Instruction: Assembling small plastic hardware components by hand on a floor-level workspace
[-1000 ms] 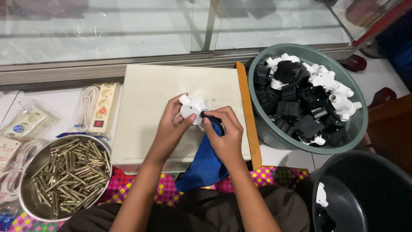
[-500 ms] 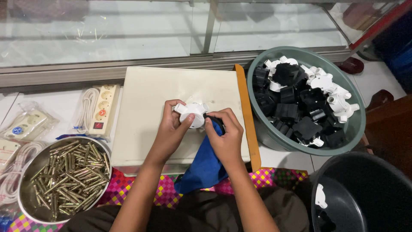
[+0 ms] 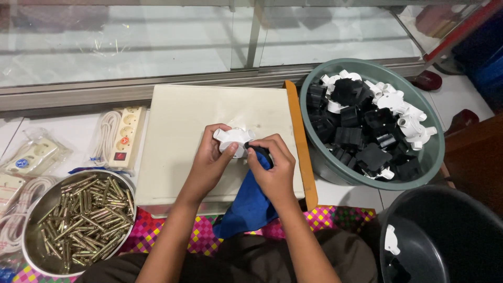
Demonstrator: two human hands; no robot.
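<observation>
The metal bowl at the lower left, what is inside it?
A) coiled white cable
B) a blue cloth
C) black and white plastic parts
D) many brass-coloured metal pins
D: the metal bowl is filled with a heap of brass-coloured pins.

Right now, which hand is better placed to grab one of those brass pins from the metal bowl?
Left. The left hand is on the metal bowl's side; the right hand holds a dark tool against the white part.

White plastic part (image 3: 234, 140) half hidden under fingers; tool tip unseen.
</observation>
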